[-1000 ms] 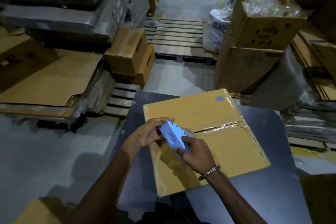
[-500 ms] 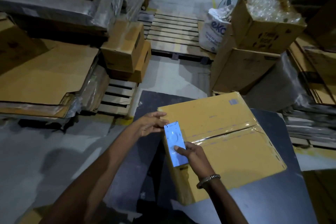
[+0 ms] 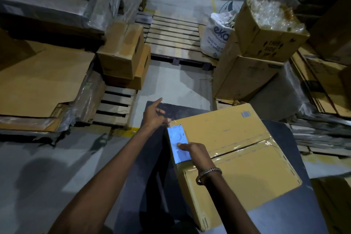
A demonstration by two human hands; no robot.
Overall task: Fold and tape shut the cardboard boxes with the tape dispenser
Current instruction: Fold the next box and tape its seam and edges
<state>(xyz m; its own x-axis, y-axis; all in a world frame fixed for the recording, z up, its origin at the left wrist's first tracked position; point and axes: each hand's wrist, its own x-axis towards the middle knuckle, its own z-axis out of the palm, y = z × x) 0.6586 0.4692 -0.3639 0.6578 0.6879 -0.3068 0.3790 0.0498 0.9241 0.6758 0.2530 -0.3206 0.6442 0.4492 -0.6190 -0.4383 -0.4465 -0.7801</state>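
Note:
A closed yellow cardboard box (image 3: pixel 237 159) lies on a dark table (image 3: pixel 296 213), with clear tape running along its centre seam. My right hand (image 3: pixel 197 153) grips the pale blue tape dispenser (image 3: pixel 177 142) at the box's left edge, thumb pressed on its flat side. My left hand (image 3: pixel 154 114) is just left of the dispenser's far end, at the box's far-left corner. Its index finger points away and the thumb and other fingers seem to pinch the tape end, though the tape itself is hard to make out.
Stacked brown boxes (image 3: pixel 123 57) stand on a pallet to the left, beside flat cardboard sheets (image 3: pixel 43 83). A wooden pallet (image 3: pixel 174 36) lies ahead. To the right are a white sack (image 3: pixel 218 34) and a box of clear plastic (image 3: pixel 269 30) on another box.
The dispenser has moved from the top of the box to its left edge and down the side. My left hand has shifted to the far-left corner and its index finger now points away.

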